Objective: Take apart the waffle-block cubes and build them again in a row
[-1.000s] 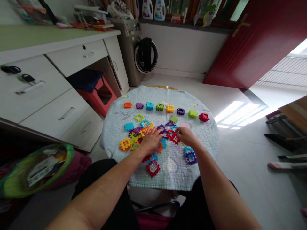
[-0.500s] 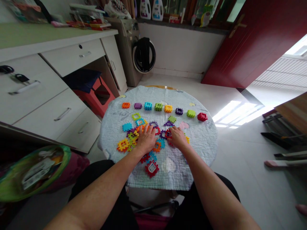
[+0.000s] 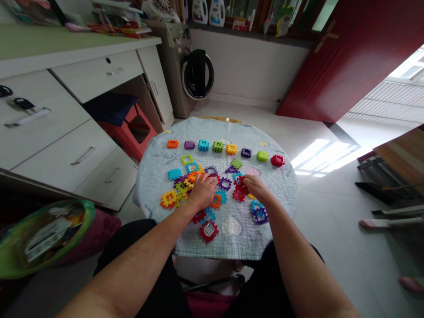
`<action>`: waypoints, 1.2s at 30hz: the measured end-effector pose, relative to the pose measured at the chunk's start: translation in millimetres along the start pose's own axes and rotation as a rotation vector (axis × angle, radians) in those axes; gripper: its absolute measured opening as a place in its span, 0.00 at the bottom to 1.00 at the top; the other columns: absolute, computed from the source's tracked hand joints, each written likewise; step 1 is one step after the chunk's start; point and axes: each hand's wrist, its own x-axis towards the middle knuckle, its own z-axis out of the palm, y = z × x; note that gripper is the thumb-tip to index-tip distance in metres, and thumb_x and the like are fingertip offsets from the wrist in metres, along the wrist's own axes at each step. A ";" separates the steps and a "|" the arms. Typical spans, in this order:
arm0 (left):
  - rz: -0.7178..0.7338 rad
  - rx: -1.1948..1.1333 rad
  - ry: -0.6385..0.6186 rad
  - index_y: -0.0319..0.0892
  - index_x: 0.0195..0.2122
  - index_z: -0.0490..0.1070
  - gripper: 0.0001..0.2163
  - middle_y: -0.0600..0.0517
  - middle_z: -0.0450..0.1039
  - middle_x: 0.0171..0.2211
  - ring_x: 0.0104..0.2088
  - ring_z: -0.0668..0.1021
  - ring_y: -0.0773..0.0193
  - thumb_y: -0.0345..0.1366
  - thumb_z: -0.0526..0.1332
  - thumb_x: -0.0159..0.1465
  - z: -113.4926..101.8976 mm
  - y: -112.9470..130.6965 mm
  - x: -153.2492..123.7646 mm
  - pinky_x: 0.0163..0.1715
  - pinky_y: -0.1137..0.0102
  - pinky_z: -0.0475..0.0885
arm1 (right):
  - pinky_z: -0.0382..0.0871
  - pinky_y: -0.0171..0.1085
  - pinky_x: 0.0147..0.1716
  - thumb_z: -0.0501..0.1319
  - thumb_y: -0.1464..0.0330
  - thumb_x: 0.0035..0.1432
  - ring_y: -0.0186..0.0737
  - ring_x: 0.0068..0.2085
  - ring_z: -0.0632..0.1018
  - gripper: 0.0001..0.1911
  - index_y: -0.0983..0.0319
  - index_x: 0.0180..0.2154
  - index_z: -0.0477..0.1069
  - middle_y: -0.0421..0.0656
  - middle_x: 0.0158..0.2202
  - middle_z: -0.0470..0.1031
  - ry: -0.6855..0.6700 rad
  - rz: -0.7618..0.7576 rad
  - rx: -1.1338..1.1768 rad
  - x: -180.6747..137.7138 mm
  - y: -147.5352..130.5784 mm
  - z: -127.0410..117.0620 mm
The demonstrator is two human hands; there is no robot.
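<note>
Red tile [image 3: 239, 193] in R grip [image 3: 254, 187] (at tips).

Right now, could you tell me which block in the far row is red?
The red block at the right end, beside a green block; no other is red.

This is a room in a home, part laundry corner. A grey front-loading washing machine [image 3: 198, 73] stands under a sill lined with white detergent bottles [image 3: 207, 9], next to a white desk with drawers [image 3: 76, 79] and a red plastic stool [image 3: 139, 130]. A small round bench under a pale blue quilted cloth [image 3: 228, 240] carries colourful plastic interlocking toy squares [image 3: 217, 146], near a dark red wooden door [image 3: 351, 53] and a pale tiled floor [image 3: 334, 238].
</note>
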 end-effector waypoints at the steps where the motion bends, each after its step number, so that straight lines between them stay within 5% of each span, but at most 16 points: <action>1: 0.003 -0.006 0.001 0.43 0.49 0.71 0.14 0.48 0.72 0.52 0.58 0.66 0.49 0.33 0.55 0.63 0.0 -0.3 0.1 0.60 0.49 0.55 | 0.62 0.30 0.24 0.49 0.71 0.55 0.32 0.23 0.71 0.10 0.63 0.28 0.67 0.40 0.23 0.72 -0.029 0.013 -0.069 -3.2 1.9 -0.3; 8: 0.014 -0.044 0.017 0.44 0.48 0.71 0.14 0.47 0.73 0.50 0.56 0.68 0.51 0.32 0.57 0.61 0.4 -1.8 0.6 0.60 0.49 0.56 | 0.60 0.32 0.35 0.53 0.74 0.57 0.36 0.34 0.73 0.10 0.62 0.38 0.71 0.43 0.32 0.76 0.087 -0.134 -0.611 -20.0 1.0 13.4; 13: 0.017 -0.055 0.022 0.43 0.49 0.71 0.15 0.47 0.74 0.50 0.56 0.68 0.51 0.33 0.58 0.60 -0.4 -2.8 0.8 0.60 0.50 0.56 | 0.60 0.32 0.39 0.55 0.74 0.55 0.36 0.38 0.72 0.07 0.62 0.33 0.71 0.44 0.35 0.75 0.213 -0.149 -0.582 -17.7 1.6 24.1; 20: 0.026 -0.069 0.027 0.43 0.49 0.71 0.16 0.46 0.74 0.49 0.55 0.68 0.52 0.33 0.59 0.59 -1.3 -4.3 1.1 0.59 0.51 0.57 | 0.58 0.32 0.29 0.57 0.70 0.54 0.34 0.28 0.71 0.06 0.61 0.30 0.72 0.39 0.25 0.73 0.280 -0.025 -0.351 -10.4 5.6 27.8; 29: 0.034 -0.069 0.027 0.43 0.49 0.70 0.16 0.47 0.74 0.49 0.54 0.69 0.52 0.33 0.60 0.59 -4.7 -5.4 0.3 0.57 0.52 0.59 | 0.61 0.38 0.44 0.59 0.69 0.56 0.45 0.44 0.70 0.09 0.60 0.40 0.74 0.48 0.42 0.71 0.423 -0.111 -0.717 -17.2 5.1 32.4; 36: 0.038 -0.083 0.041 0.43 0.49 0.71 0.16 0.46 0.74 0.49 0.53 0.70 0.52 0.33 0.61 0.59 -5.9 -5.3 1.2 0.57 0.52 0.59 | 0.60 0.42 0.46 0.66 0.56 0.48 0.49 0.47 0.66 0.24 0.61 0.45 0.71 0.50 0.46 0.68 0.279 -0.110 -0.902 -36.7 0.0 37.3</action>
